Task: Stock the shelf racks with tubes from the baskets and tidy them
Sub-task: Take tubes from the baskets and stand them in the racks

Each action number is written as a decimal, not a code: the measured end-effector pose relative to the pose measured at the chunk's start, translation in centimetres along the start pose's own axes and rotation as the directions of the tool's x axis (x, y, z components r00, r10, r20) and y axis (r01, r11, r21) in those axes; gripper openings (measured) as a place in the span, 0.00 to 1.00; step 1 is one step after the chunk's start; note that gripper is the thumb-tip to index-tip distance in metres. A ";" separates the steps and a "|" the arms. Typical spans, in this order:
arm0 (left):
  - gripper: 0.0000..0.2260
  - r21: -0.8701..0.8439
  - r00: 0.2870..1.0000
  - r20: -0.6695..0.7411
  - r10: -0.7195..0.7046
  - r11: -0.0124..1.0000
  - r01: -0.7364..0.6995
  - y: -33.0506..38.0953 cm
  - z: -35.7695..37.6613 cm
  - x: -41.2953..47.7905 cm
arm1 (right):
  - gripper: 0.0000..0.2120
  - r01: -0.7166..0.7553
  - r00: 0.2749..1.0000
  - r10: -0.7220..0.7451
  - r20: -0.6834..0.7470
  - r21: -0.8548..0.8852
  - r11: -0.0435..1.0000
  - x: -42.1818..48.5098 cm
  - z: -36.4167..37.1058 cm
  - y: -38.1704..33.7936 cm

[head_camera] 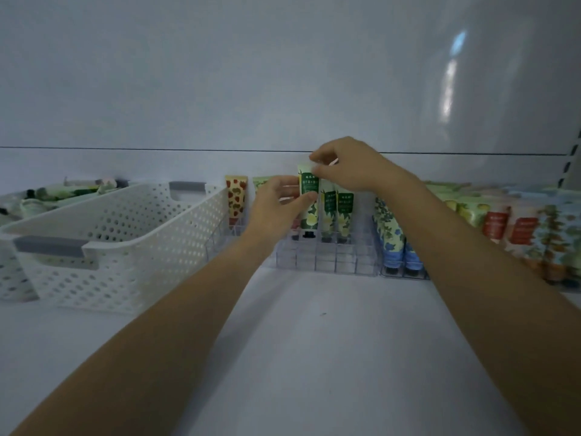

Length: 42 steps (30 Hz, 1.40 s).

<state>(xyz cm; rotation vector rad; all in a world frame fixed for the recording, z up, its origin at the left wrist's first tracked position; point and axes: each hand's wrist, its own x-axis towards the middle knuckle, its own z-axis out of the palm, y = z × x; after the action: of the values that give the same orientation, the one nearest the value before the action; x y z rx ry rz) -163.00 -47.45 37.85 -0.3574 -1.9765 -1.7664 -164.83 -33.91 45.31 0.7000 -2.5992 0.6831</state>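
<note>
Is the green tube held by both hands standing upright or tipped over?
Upright. The green tube stands cap down over the clear rack, the right hand pinching its top and the left hand at its side.

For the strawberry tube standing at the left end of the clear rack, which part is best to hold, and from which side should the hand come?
Grip the strawberry tube by its flat crimped top, coming from above. It stands upright, cap down in the clear rack, so only the upper part is free. The white basket sits close on its left and the left hand is on its right, so a sideways approach looks cramped.
</note>
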 end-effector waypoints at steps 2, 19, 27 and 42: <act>0.11 -0.009 0.999 0.034 0.024 1.000 -0.024 0.1 0.1 -0.2 | 0.15 -0.050 0.999 0.051 -0.013 0.067 0.996 -0.2 -0.1 0.0; 0.26 0.795 0.871 0.485 -0.079 0.456 -0.401 -3.0 -0.8 -1.6 | 0.13 -0.208 0.960 0.198 -0.199 -0.029 0.978 -1.5 -3.0 4.3; 0.25 0.773 0.871 0.486 -0.080 0.504 -0.385 -2.7 -0.7 -2.4 | 0.11 -0.223 0.965 0.216 -0.149 -0.036 0.974 -1.2 -2.3 5.0; 0.19 0.826 0.922 0.385 0.052 0.426 -0.369 -0.7 0.1 -2.3 | 0.14 -0.072 0.987 0.048 -0.152 -0.156 0.985 -1.1 -1.9 4.1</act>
<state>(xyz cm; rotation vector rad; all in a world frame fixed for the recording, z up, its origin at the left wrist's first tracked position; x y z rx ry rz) -161.36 -47.17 36.06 -0.4846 -2.6122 -0.3026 -165.74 -29.37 44.94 0.5036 -2.5125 0.5144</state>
